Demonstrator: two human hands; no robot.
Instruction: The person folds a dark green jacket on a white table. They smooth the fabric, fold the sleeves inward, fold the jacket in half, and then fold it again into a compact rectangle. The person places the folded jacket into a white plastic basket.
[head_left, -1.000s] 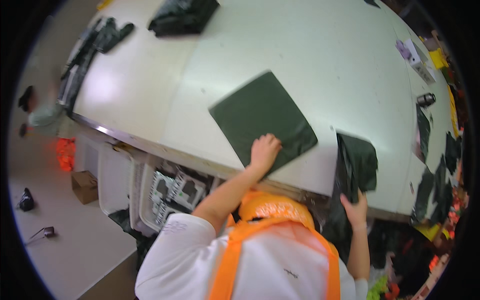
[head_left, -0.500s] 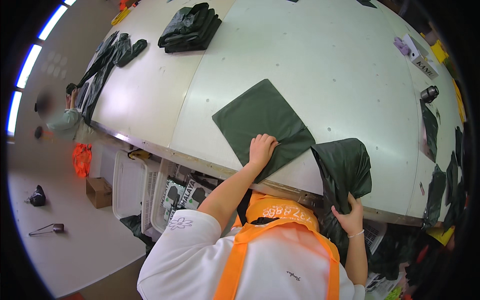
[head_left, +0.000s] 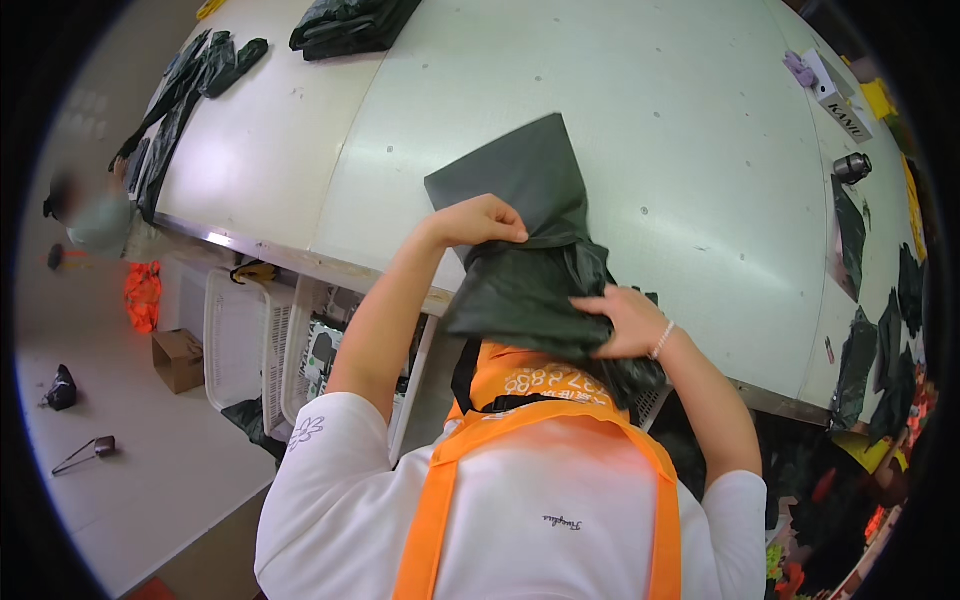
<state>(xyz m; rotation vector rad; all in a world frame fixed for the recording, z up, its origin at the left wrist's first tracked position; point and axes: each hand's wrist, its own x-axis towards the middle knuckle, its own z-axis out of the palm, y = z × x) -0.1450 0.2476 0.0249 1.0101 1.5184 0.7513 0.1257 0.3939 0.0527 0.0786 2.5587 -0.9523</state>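
A flat, squarely folded piece of dark green, smooth fabric (head_left: 515, 160) lies on the white table near its front edge. Over its near part sits a looser, crumpled length of the same shiny fabric (head_left: 520, 305), hanging past the edge against my apron. My left hand (head_left: 485, 220) is closed, its fingertips pinching the fabric where the loose part meets the flat one. On the right, my right hand (head_left: 630, 320) grips the bunched loose fabric, thumb on top and some fingers hidden.
A dark folded stack (head_left: 355, 25) lies at the far left of the table (head_left: 720, 200). Long dark strips (head_left: 190, 100) lie near another person (head_left: 100, 215). White baskets (head_left: 235, 340) stand below the edge. A white box (head_left: 838, 95) and metal flask (head_left: 853, 168) are at right.
My right hand has brought the loose fabric from the right up and left onto the near part of the flat piece. My left hand has lifted and shifted slightly left. The view has shifted.
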